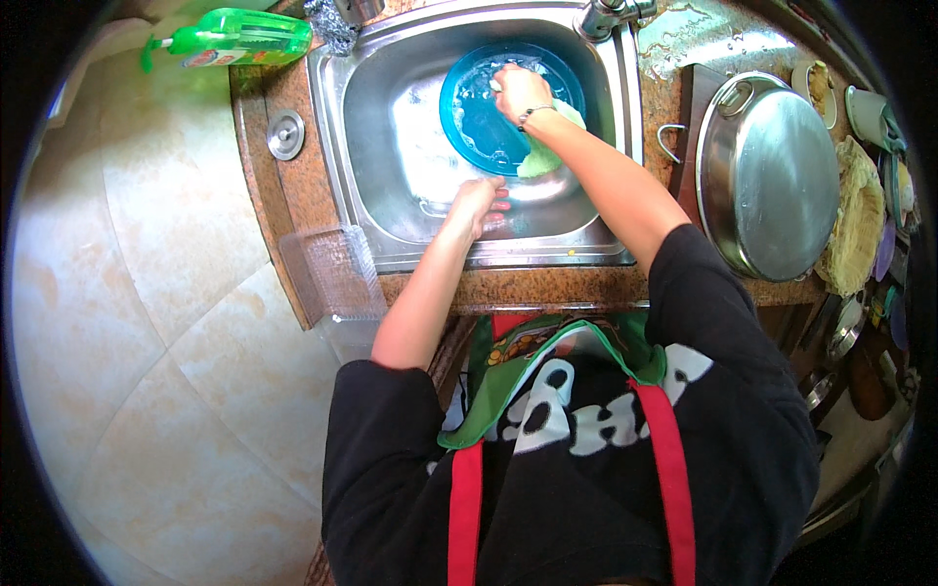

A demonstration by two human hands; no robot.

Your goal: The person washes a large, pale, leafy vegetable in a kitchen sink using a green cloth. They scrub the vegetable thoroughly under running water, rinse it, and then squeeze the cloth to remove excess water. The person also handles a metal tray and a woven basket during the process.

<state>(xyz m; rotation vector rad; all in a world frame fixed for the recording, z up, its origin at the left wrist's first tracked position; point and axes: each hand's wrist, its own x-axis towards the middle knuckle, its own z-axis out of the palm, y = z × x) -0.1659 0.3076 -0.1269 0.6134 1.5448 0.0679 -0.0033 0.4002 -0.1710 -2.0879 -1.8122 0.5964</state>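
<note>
A round blue plastic basin [476,143] with sudsy water stands in the right part of a stainless steel sink [388,146]. Over the water is my right hand [523,91], its fingers curled down; a small pale bit shows at the fingertips, and what they hold is mostly hidden. A light green cloth [541,159] hangs over the basin's near right rim, partly covered by my right forearm. My left hand [480,205] is just in front of the basin, fingers apart, one fingertip at or close to the rim. Nothing shows in its grasp.
A chrome faucet [602,18] rises behind the sink. Left are a green pump bottle [242,38], steel wool [331,28], a sink strainer [285,135] and a clear plastic tray [333,271]. An upturned steel pot [777,176] leans over a dark board [692,139] on the right.
</note>
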